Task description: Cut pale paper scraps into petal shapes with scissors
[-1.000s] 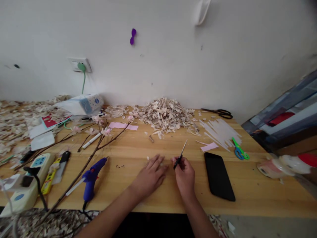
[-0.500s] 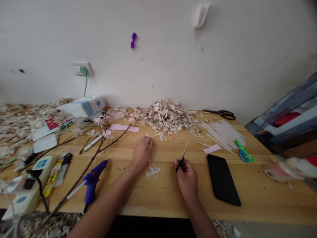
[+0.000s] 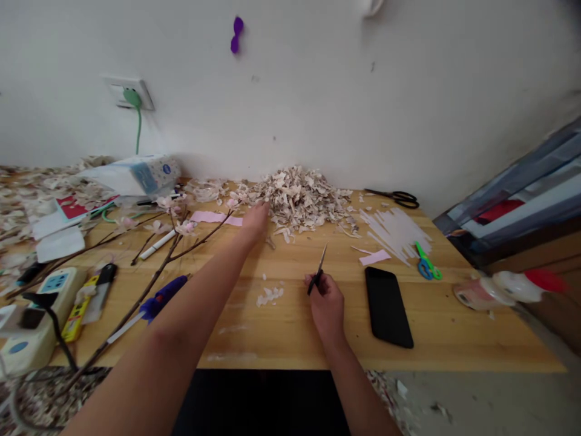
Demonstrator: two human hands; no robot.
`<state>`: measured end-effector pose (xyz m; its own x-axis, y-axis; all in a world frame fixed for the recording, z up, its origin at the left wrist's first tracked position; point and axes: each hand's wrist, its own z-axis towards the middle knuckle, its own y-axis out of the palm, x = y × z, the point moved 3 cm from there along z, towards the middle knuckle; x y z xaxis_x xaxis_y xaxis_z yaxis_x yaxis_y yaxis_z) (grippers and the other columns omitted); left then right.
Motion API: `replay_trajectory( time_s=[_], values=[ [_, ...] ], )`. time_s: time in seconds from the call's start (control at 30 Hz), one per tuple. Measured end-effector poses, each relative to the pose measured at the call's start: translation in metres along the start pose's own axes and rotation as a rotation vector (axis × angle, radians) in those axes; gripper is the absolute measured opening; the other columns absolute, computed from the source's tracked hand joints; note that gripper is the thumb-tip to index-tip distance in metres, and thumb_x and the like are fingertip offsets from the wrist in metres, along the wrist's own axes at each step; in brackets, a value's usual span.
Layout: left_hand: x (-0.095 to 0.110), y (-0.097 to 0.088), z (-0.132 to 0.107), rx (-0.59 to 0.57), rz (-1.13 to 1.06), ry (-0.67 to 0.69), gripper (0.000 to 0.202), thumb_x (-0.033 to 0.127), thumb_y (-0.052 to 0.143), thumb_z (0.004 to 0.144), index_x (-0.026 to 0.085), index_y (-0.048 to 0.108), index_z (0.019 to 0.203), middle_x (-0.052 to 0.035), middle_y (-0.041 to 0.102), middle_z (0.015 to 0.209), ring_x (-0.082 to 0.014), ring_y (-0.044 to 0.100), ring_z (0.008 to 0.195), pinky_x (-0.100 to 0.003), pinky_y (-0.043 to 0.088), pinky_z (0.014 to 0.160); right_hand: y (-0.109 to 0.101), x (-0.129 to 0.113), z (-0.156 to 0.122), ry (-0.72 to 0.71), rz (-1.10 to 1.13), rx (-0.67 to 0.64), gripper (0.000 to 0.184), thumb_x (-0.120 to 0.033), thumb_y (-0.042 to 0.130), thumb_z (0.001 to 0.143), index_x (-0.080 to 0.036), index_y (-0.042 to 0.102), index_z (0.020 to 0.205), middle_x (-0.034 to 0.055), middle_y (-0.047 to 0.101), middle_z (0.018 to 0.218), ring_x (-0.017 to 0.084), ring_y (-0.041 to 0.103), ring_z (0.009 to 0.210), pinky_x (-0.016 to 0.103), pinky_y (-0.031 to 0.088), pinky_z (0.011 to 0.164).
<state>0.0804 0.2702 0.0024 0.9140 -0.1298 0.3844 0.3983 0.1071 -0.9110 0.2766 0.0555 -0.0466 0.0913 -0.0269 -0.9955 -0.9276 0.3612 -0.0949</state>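
Note:
My left hand (image 3: 256, 221) reaches out to the left edge of a heap of dry, pale beige flakes (image 3: 302, 197) by the wall. Its fingers are blurred and partly hidden, so whether they pinch anything does not show. Nearer me, my right hand (image 3: 327, 303) is closed around small black-handled scissors (image 3: 319, 271), their blades pointing up and away. Between my arms lies a little cluster of whitish, petal-like bits (image 3: 269, 296) on the wooden table (image 3: 272, 345).
Right of my right hand lie a black phone (image 3: 389, 307), a pink paper strip (image 3: 374, 257), white sticks (image 3: 399, 233) and green-blue scissors (image 3: 426, 261). A blossoming branch (image 3: 157, 275), a blue glue gun (image 3: 164, 297) and a power strip (image 3: 54, 303) occupy the left.
My left hand has moved forward from the middle of the table to the heap's left edge. The right hand still holds the scissors. The camera view has shifted.

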Motion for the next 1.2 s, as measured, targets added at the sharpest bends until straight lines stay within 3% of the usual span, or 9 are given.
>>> replay_trajectory(
  time_s=[0.17,0.4,0.63,0.9,1.2],
  values=[
    [-0.012,0.001,0.009,-0.047,0.053,-0.022,0.034,0.037,0.062,0.094,0.019,0.059,0.123,-0.0089,0.062,0.125,-0.0231,0.063,0.107,-0.045,0.055,0.090,0.002,-0.003,0.000,-0.017,-0.009,0.001,0.028,-0.047,0.068,0.081,-0.019,0.067,0.083,0.0029,0.068,0.078,0.018,0.059,0.072,0.029,0.045,0.069],
    [-0.024,0.004,0.001,-0.056,0.115,0.004,0.034,0.036,0.062,0.094,0.018,0.059,0.123,-0.0090,0.061,0.126,-0.0233,0.063,0.108,-0.046,0.055,0.091,0.003,-0.001,0.001,-0.037,-0.023,-0.006,0.031,-0.050,0.066,0.082,-0.019,0.065,0.083,0.0020,0.067,0.076,0.017,0.058,0.070,0.028,0.045,0.067],
    [-0.024,0.005,0.004,-0.054,0.199,0.020,0.035,0.037,0.062,0.094,0.018,0.059,0.123,-0.0090,0.061,0.126,-0.0232,0.063,0.107,-0.045,0.055,0.090,0.004,-0.001,0.001,-0.044,-0.073,0.007,0.032,-0.051,0.065,0.083,-0.020,0.062,0.077,-0.0006,0.063,0.069,0.016,0.055,0.064,0.026,0.042,0.062],
    [-0.019,-0.011,0.003,-0.009,0.305,0.116,0.034,0.036,0.062,0.094,0.019,0.059,0.124,-0.0095,0.059,0.130,-0.0246,0.061,0.113,-0.048,0.053,0.095,0.005,-0.003,0.002,-0.060,-0.107,0.019,0.032,-0.051,0.063,0.083,-0.020,0.064,0.078,0.0001,0.063,0.067,0.016,0.053,0.060,0.025,0.041,0.059],
    [-0.022,-0.010,0.009,-0.022,0.231,0.069,0.034,0.036,0.062,0.094,0.019,0.059,0.123,-0.0093,0.060,0.129,-0.0244,0.061,0.112,-0.048,0.053,0.094,0.005,-0.005,0.001,-0.048,-0.140,0.014,0.029,-0.049,0.062,0.084,-0.020,0.064,0.078,0.0007,0.065,0.068,0.017,0.056,0.061,0.025,0.040,0.059]
  ],
)
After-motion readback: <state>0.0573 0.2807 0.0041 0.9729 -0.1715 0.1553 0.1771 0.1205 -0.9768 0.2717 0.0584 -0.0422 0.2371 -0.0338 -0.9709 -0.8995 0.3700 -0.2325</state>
